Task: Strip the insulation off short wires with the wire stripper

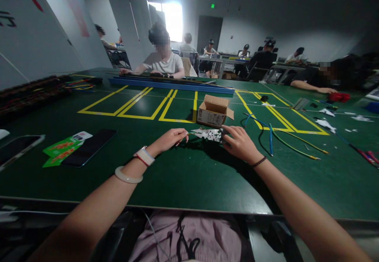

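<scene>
My left fingers [181, 132] pinch what looks like a thin green wire [190, 133] just above the green bench [177, 183]. Beside it are the tips of the silver pliers [210, 134]; whether they bite on it is too small for me to tell. Behind the pliers stands an open cardboard box [211, 118]. My right fingers [235, 132] curl around the pliers' dark handles. Farther right, a blue cable [271, 140] and a green cable [291, 151] lie on the bench.
</scene>
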`<action>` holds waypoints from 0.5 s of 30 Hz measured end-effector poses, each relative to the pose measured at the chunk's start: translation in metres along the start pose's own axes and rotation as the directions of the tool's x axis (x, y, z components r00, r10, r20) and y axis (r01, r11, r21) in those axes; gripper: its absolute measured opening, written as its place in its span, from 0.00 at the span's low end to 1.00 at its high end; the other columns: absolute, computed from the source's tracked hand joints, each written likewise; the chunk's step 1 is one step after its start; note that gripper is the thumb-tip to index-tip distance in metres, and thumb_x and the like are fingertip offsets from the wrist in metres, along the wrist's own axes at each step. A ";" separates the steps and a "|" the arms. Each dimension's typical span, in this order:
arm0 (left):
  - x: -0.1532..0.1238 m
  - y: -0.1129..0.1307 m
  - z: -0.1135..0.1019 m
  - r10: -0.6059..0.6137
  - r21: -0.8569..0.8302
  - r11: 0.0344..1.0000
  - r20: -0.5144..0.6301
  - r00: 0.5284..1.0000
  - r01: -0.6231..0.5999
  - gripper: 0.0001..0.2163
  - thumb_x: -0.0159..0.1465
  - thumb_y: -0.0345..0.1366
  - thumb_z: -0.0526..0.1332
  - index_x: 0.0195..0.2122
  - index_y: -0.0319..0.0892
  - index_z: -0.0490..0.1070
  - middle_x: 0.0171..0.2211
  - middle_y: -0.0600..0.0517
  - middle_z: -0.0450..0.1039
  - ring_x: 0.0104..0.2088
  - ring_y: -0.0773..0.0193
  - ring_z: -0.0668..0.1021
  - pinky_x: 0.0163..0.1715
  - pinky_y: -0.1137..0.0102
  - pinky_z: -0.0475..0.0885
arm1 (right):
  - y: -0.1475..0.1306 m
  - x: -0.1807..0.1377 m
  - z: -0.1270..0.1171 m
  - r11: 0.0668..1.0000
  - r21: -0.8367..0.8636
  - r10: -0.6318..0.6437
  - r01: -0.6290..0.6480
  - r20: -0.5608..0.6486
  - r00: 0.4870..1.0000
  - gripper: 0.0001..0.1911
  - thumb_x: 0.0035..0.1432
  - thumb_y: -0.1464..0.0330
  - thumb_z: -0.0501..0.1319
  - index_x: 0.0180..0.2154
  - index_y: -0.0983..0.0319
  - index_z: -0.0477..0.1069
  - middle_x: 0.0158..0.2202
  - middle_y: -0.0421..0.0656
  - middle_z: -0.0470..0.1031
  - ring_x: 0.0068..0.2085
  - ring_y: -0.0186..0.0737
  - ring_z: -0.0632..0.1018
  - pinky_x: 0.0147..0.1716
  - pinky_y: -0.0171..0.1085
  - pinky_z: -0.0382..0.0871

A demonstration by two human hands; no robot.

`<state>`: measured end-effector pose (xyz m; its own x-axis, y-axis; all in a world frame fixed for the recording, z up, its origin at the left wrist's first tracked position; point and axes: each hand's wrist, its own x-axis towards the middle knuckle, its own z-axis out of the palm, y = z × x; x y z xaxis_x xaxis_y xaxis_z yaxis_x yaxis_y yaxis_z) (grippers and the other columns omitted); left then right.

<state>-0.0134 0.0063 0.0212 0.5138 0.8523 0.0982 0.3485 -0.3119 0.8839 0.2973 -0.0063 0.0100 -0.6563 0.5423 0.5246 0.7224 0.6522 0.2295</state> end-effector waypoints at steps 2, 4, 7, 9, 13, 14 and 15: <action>0.000 0.000 -0.001 -0.001 0.017 1.000 0.008 1.000 0.001 0.18 0.66 0.48 0.52 0.32 0.39 0.71 0.24 0.54 0.63 0.24 0.67 0.65 0.25 0.73 0.60 | 0.000 0.000 0.000 1.000 -0.006 -0.002 0.002 0.008 1.000 0.10 0.52 0.73 0.61 0.39 0.61 0.72 0.57 0.53 0.68 0.52 0.53 0.70 0.49 0.52 0.64; 0.000 0.000 -0.001 0.000 0.031 1.000 0.014 1.000 0.000 0.18 0.66 0.48 0.52 0.31 0.38 0.72 0.23 0.54 0.63 0.23 0.67 0.65 0.25 0.73 0.59 | 0.000 0.000 0.000 1.000 -0.019 -0.005 0.006 0.018 1.000 0.10 0.51 0.73 0.61 0.39 0.61 0.72 0.57 0.53 0.67 0.52 0.53 0.69 0.50 0.53 0.64; 0.000 -0.001 -0.002 0.000 0.044 0.999 0.014 1.000 -0.001 0.18 0.66 0.47 0.52 0.31 0.38 0.73 0.21 0.55 0.61 0.23 0.67 0.64 0.24 0.73 0.58 | -0.002 0.001 -0.002 0.997 -0.070 -0.020 0.023 0.038 0.999 0.09 0.52 0.73 0.61 0.38 0.61 0.72 0.59 0.53 0.66 0.53 0.54 0.69 0.50 0.53 0.64; 0.000 -0.001 -0.002 -0.002 0.051 0.999 0.019 1.000 0.001 0.18 0.66 0.46 0.52 0.30 0.38 0.73 0.20 0.55 0.60 0.22 0.67 0.63 0.24 0.73 0.57 | -0.003 0.001 -0.002 0.993 -0.108 -0.038 0.043 0.053 0.998 0.09 0.52 0.72 0.61 0.38 0.61 0.71 0.59 0.53 0.66 0.52 0.54 0.69 0.50 0.53 0.63; -0.001 0.000 -0.003 -0.016 0.072 0.997 0.024 1.000 0.014 0.18 0.65 0.45 0.51 0.27 0.38 0.72 0.20 0.55 0.58 0.21 0.67 0.62 0.23 0.72 0.55 | -0.006 0.003 -0.002 0.993 -0.107 -0.048 0.056 0.075 0.996 0.09 0.54 0.72 0.60 0.39 0.60 0.71 0.58 0.51 0.68 0.52 0.53 0.69 0.51 0.53 0.62; -0.002 0.000 -0.003 -0.020 0.073 0.997 0.019 1.000 0.018 0.18 0.65 0.44 0.51 0.27 0.38 0.71 0.20 0.55 0.58 0.21 0.67 0.62 0.23 0.72 0.55 | -0.007 0.003 -0.002 0.993 -0.105 -0.050 0.058 0.079 0.996 0.08 0.55 0.72 0.59 0.39 0.60 0.71 0.58 0.51 0.68 0.52 0.52 0.69 0.51 0.53 0.62; -0.002 0.000 -0.003 -0.024 0.072 0.997 0.013 1.000 0.023 0.18 0.65 0.44 0.51 0.26 0.38 0.71 0.20 0.55 0.58 0.21 0.67 0.62 0.23 0.72 0.55 | -0.008 0.003 -0.003 0.992 -0.109 -0.053 0.062 0.083 0.995 0.08 0.55 0.71 0.59 0.39 0.59 0.71 0.57 0.50 0.68 0.51 0.52 0.69 0.50 0.52 0.62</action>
<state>-0.0167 0.0063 0.0226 0.5155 0.8540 0.0708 0.4156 -0.3214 0.8509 0.2901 -0.0107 0.0122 -0.7096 0.5485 0.4422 0.6996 0.6230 0.3500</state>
